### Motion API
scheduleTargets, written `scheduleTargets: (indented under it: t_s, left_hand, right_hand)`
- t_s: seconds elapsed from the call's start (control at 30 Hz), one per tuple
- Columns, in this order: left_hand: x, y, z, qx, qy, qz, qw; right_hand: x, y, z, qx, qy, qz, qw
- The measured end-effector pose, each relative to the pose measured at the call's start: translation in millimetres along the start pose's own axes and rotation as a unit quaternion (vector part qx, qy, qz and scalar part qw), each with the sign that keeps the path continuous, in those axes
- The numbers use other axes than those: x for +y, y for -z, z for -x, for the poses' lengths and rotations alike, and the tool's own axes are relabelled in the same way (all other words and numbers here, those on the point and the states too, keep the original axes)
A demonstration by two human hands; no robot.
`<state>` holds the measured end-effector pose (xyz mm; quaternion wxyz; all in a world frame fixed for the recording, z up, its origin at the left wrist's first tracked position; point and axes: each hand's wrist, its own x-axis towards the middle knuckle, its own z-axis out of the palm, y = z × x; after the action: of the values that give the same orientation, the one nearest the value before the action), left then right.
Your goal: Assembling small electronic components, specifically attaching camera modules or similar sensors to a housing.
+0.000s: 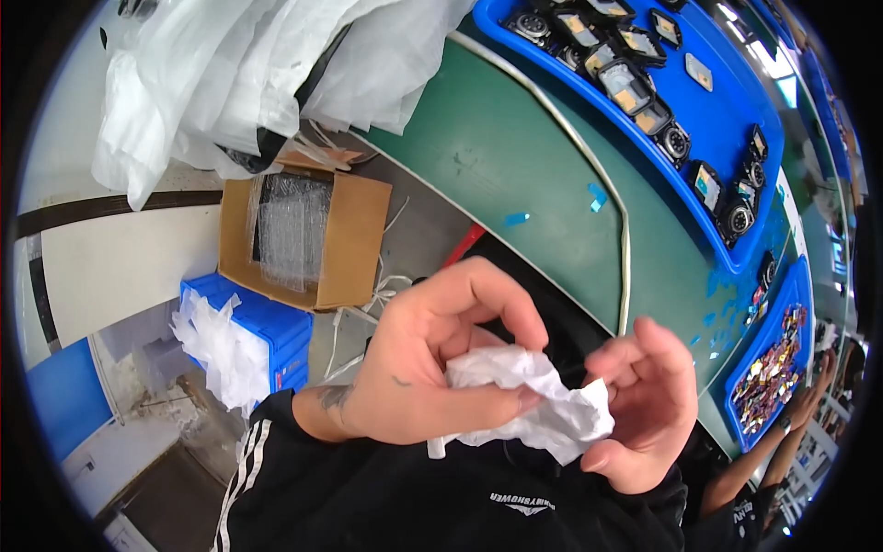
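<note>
In front of my chest, my left hand (423, 359) pinches a crumpled piece of thin white paper (561, 414), with the thumb across its near side. My right hand (648, 405) is beside the paper's right end, fingers apart and loosely curved. Its fingertips come close to the paper's edge, and whether they touch it I cannot tell. Whether anything is wrapped inside the folds does not show.
A green table (469, 156) carries a white cable (589, 156), blue film scraps (598, 196), a blue tray (736, 92) of black-cased dial parts and a blue bin (736, 377) of small colourful pieces. White sheets (221, 83) hang upper left above a cardboard box (359, 239) and blue crate (290, 345). Another person's arm (782, 437) reaches in.
</note>
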<state>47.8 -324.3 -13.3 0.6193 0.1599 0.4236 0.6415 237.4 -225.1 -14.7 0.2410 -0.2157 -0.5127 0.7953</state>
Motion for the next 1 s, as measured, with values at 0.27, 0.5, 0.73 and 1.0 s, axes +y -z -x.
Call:
scheduleTargets:
  t_s: [0.27,0.5,0.73,1.0]
  left_hand:
    - [4.6,-0.2,-12.6,0.023,0.007,0.0,1.0]
    - [-12.6,7.7,-14.5,-0.006,0.139,0.118,0.983]
    - [-22.2,3.3,-3.2,-0.069,0.154,0.11,0.979]
    - [-22.6,22.4,18.7,0.029,-0.001,0.045,0.999]
  right_hand:
    - [4.4,18.4,-4.3,-0.087,-0.078,0.045,0.992]
    - [0.6,6.9,5.7,0.062,-0.09,-0.118,0.987]
    - [-3.7,17.2,12.8,0.014,-0.082,-0.108,0.991]
    - [13.1,6.4,9.1,0.108,-0.102,-0.127,0.981]
